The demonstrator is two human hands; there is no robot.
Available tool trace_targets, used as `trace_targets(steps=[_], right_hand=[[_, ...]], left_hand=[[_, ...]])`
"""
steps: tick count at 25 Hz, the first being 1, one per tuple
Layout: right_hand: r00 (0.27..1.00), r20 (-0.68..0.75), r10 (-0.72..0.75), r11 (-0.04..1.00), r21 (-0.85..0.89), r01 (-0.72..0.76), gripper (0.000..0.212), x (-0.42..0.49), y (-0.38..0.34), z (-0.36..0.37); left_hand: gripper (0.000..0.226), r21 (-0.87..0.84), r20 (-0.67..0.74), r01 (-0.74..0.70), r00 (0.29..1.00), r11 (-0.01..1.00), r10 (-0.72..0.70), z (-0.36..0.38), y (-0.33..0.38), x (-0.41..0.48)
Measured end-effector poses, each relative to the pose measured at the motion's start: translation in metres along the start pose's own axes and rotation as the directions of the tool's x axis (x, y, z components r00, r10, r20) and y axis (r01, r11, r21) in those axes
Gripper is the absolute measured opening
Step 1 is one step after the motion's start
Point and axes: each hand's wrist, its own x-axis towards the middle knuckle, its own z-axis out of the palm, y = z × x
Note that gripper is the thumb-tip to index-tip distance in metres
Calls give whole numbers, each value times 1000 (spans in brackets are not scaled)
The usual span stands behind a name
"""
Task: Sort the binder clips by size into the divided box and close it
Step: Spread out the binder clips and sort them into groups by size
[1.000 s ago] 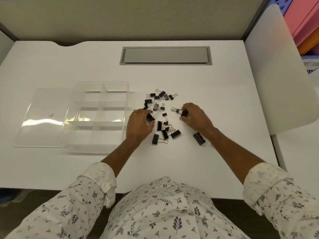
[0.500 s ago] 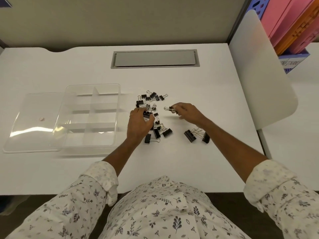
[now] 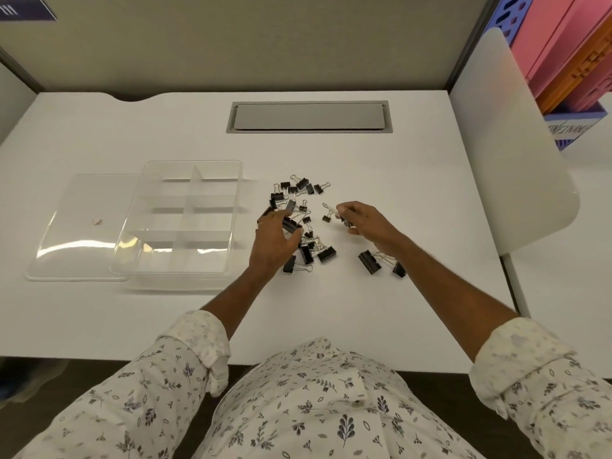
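A white desk [image 3: 381, 313] fills a cubicle with beige partition walls, a grey cable hatch [image 3: 309, 116] set near its far edge and pink and orange file holders [image 3: 563, 51] beyond its right edge. The clear divided box [image 3: 180, 223] stands toward the left edge, its lid [image 3: 82, 226] flat alongside. Scattered binder clips [image 3: 299, 220] crowd mid-desk: the left hand [image 3: 273, 241] has its grip around a large clip [image 3: 291, 224], the right hand [image 3: 366, 221] pinches a small clip [image 3: 332, 212], and the near edge lies bare.

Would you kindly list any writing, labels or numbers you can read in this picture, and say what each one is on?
Nothing can be read for certain.
Blue file holder, far right: white lettering, upside down and cut off, unreadable.
Dark sign, top left corner: white marks only, no legible word.
Binder clips, divided box: no print visible.
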Motion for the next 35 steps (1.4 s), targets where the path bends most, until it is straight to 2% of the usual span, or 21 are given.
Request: trace_targets(steps=[2,5,9,11,14,17,20,23,26,28,30,32,35], right_hand=[[993,-114,-1,1000,15,3,33,-26,16,-38],[990,-139,-9,1000,-23,6,35,-40,28,-67],[984,-172,-42,965,-264,-5,32,-52,40,-91],[982,-173,-76,921,-389,3,31,-62,51,-103],[979,-167,-118,880,-474,26,33,-73,63,-112],[978,-98,-182,814,-573,94,31,-74,69,-114],[980,-24,-196,756,-641,135,24,-70,68,-112],[982,47,-185,722,-671,169,19,-63,64,-108],[976,98,-197,708,-674,210,28,-58,60,-103],[971,81,-226,698,-682,219,46,-55,58,-101],[963,42,-266,674,-707,217,57,-52,60,-97],[959,-14,-283,674,-715,189,59,-52,62,-93],[972,-69,-226,702,-703,114,57,-58,66,-85]], left_hand=[[53,-36,134,-104,985,994,108,23,24,0],[53,-63,236,-141,960,988,152,35,35,4],[58,-40,346,-202,916,979,203,53,45,5],[60,-50,401,-216,890,975,217,68,56,5],[63,-41,478,-237,848,971,228,87,72,5],[69,-35,524,-226,826,973,211,99,82,7],[70,-40,535,-224,818,974,210,103,82,7],[64,-42,485,-254,840,966,242,99,74,4],[60,-37,409,-203,890,978,200,94,68,-4],[57,-46,380,-102,918,994,111,93,68,-11],[57,-78,392,-41,918,996,68,95,69,-18],[56,-117,409,-21,910,993,67,97,70,-24],[57,-152,423,7,904,988,59,97,71,-28]])
